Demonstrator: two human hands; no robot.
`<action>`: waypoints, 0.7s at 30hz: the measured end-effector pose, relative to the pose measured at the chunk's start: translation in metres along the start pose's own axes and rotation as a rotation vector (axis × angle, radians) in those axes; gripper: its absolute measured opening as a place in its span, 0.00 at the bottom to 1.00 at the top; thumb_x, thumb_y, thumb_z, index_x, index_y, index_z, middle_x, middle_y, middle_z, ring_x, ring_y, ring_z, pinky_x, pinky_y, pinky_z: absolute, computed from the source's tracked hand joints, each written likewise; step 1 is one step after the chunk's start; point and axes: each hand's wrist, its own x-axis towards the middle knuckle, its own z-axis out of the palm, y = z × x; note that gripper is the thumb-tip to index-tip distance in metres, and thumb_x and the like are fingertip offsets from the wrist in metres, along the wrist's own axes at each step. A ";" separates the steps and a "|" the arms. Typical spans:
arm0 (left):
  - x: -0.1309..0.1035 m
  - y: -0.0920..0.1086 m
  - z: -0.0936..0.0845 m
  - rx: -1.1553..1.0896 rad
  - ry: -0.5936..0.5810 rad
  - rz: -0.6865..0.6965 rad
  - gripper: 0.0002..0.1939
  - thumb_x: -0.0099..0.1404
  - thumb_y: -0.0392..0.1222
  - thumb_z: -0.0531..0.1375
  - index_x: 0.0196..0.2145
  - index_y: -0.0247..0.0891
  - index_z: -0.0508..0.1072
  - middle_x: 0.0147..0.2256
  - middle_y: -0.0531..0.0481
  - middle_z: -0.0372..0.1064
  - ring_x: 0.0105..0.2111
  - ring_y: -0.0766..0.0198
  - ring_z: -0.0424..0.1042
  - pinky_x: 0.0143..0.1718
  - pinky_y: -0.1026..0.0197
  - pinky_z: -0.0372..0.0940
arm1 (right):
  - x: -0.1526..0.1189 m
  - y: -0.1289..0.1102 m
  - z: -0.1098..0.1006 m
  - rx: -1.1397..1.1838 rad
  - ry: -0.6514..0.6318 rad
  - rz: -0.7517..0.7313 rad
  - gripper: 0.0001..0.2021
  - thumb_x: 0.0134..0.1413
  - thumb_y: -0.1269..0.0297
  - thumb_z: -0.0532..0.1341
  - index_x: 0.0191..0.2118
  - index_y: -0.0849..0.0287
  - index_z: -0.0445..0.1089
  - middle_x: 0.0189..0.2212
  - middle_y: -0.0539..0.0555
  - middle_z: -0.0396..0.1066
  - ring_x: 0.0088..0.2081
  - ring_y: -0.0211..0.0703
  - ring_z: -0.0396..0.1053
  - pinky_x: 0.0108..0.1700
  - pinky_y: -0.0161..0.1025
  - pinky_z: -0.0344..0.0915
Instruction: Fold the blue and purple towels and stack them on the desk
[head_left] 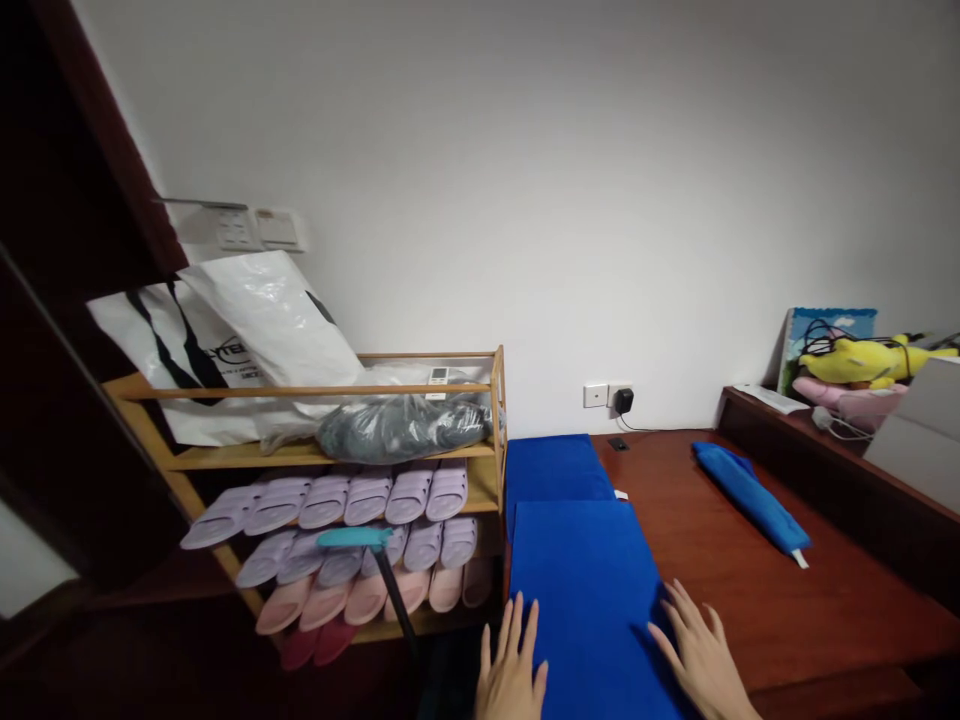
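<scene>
Both hands open, nothing gripped, blue cloth between them

Left hand (512, 665) has its fingers spread at the cloth's (581, 600) left edge, right hand (705, 655) is open by the right edge. Can't really tell if either one's pressing down. Cloth's laid flat, with another blue piece (559, 472) just behind it. Blue roll (752, 502) sits off to the right on the table (660, 480). Slipper rack (315, 393) is on the left, black plug (623, 401) on the back wall (555, 220).
</scene>
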 end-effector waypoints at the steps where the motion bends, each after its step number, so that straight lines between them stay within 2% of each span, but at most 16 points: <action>1: 0.005 0.006 0.001 0.014 0.054 -0.012 0.31 0.67 0.42 0.44 0.64 0.47 0.35 0.65 0.52 0.32 0.64 0.53 0.39 0.61 0.40 0.44 | 0.008 -0.011 -0.001 0.009 0.010 0.017 0.28 0.58 0.43 0.45 0.59 0.50 0.58 0.62 0.53 0.52 0.63 0.51 0.47 0.61 0.60 0.50; 3: 0.014 0.013 0.004 0.028 0.138 -0.013 0.30 0.67 0.42 0.43 0.64 0.45 0.35 0.65 0.52 0.32 0.64 0.55 0.39 0.61 0.42 0.44 | 0.023 -0.032 0.002 0.047 0.003 0.020 0.29 0.58 0.44 0.43 0.62 0.49 0.51 0.64 0.53 0.47 0.64 0.49 0.46 0.61 0.57 0.51; 6: 0.023 0.010 0.015 0.024 0.118 0.015 0.28 0.69 0.48 0.43 0.64 0.44 0.38 0.64 0.51 0.37 0.64 0.53 0.43 0.61 0.42 0.46 | 0.033 -0.050 0.014 0.083 -0.047 0.011 0.30 0.58 0.43 0.43 0.63 0.46 0.46 0.65 0.51 0.45 0.64 0.48 0.45 0.61 0.57 0.50; 9: 0.026 -0.002 0.027 0.018 0.093 0.040 0.29 0.68 0.52 0.42 0.63 0.44 0.40 0.64 0.51 0.38 0.63 0.51 0.44 0.60 0.41 0.47 | 0.032 -0.048 0.028 0.084 -0.063 0.016 0.30 0.57 0.42 0.44 0.63 0.46 0.47 0.64 0.51 0.46 0.64 0.49 0.44 0.61 0.57 0.49; 13: 0.026 -0.012 0.039 0.021 0.098 0.045 0.28 0.68 0.52 0.42 0.63 0.45 0.39 0.64 0.52 0.37 0.63 0.51 0.45 0.60 0.41 0.48 | 0.028 -0.041 0.034 0.073 -0.049 0.021 0.30 0.56 0.41 0.45 0.63 0.44 0.46 0.64 0.51 0.47 0.63 0.50 0.46 0.61 0.56 0.51; 17: 0.019 -0.007 0.043 0.016 0.105 0.025 0.29 0.68 0.52 0.44 0.63 0.46 0.40 0.64 0.51 0.38 0.62 0.49 0.46 0.59 0.38 0.48 | 0.021 -0.043 0.031 0.058 -0.067 0.029 0.30 0.56 0.41 0.45 0.62 0.45 0.47 0.64 0.51 0.47 0.63 0.50 0.47 0.60 0.56 0.52; 21: 0.008 0.001 0.037 -0.024 0.092 0.002 0.29 0.67 0.49 0.44 0.63 0.45 0.39 0.64 0.51 0.36 0.63 0.49 0.44 0.59 0.38 0.48 | 0.011 -0.048 0.022 0.055 -0.084 0.037 0.31 0.56 0.41 0.45 0.62 0.46 0.47 0.64 0.52 0.46 0.63 0.50 0.46 0.60 0.56 0.52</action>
